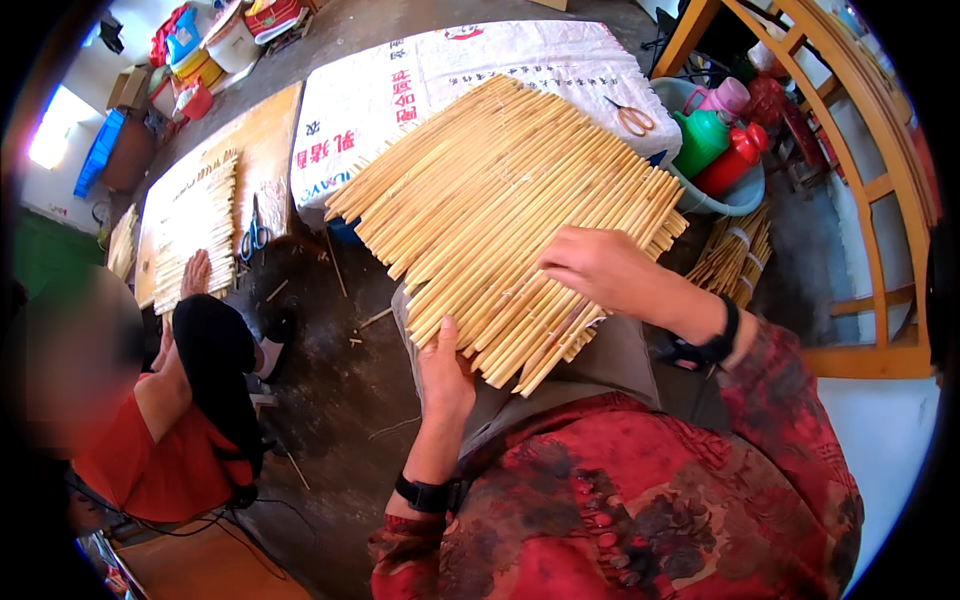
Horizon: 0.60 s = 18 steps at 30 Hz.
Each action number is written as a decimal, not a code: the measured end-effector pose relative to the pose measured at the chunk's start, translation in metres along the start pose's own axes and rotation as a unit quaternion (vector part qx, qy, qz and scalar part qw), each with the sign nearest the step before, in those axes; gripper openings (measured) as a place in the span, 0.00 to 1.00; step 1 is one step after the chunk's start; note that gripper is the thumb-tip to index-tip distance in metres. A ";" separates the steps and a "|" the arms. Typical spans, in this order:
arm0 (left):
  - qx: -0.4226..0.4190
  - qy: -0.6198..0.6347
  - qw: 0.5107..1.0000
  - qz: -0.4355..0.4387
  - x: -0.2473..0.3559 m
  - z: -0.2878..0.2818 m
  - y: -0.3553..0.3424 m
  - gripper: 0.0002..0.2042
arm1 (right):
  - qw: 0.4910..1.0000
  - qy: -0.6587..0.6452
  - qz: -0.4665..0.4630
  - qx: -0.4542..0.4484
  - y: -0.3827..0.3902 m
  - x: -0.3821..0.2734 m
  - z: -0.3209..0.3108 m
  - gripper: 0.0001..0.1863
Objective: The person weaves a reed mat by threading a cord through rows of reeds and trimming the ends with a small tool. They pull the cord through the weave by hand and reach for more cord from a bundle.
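Note:
A mat of pale yellow reed stalks [500, 190], laid side by side and bound with thin thread, slopes from the covered table down over my lap. My left hand [445, 375] grips its near left edge, thumb on top and the fingers out of sight underneath. Above the near right part of the mat, my right hand [605, 268] is closed in a pinch. Whatever its fingertips hold, perhaps thread, is too small to make out. A few stalk ends stick out unevenly at the near edge.
White printed sacking [345, 110] covers the table, with orange-handled scissors [632, 117] on it. Right of it stand a blue basin [745, 203] of bottles, a reed bundle [738, 245] and a wooden frame [880, 200]. At left, a co-worker touches another reed mat [205, 225] beside blue-handled scissors [255, 235].

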<state>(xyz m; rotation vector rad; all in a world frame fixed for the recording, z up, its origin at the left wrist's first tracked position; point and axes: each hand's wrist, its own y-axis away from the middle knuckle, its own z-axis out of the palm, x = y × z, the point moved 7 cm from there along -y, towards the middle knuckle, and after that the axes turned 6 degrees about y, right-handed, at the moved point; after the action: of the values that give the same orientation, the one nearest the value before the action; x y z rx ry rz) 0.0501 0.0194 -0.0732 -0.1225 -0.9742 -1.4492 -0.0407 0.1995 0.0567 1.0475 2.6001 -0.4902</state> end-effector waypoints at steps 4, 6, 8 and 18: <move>-0.038 0.015 0.999 -0.013 -0.005 0.006 -0.001 0.19 | 0.994 0.077 -0.031 -0.071 -0.050 0.008 0.056 0.06; -0.054 0.016 0.998 0.002 -0.002 0.005 -0.002 0.19 | 0.992 0.067 -0.023 -0.100 -0.055 0.013 0.071 0.05; -0.062 0.014 0.998 0.012 0.000 0.004 -0.001 0.19 | 0.992 0.081 -0.038 -0.088 -0.057 0.012 0.074 0.06; -0.072 0.006 0.997 0.002 0.002 0.008 -0.002 0.18 | 0.972 0.187 -0.115 -0.085 -0.063 -0.007 0.081 0.02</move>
<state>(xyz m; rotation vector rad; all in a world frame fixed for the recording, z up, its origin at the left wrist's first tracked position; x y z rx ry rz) 0.0443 0.0231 -0.0677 -0.2214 -0.8596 -1.5151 -0.0695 0.1193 -0.0004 0.8525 3.0521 -0.1181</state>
